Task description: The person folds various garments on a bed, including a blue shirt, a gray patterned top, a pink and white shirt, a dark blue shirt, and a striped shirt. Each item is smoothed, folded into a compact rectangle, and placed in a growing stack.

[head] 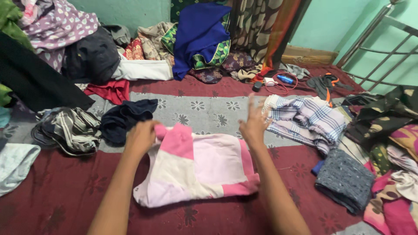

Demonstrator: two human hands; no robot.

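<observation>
Pink-and-cream patchwork garment point(198, 167) flat on bed, left hand point(140, 137) grip grasping corner, right hand point(254, 122) released

Left hand point(140, 135) grips pink garment point(198, 167); right hand point(254, 122) open above.

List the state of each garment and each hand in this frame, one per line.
pink patchwork garment: spread flat on the bed, top corner gripped
left hand: closed on the pink patchwork garment's corner
right hand: open, fingers spread, holding nothing
checked cloth: crumpled, unfolded
grey speckled garment: folded
navy garment: bunched
striped garment: crumpled
blue cloth: draped over the pile
</observation>
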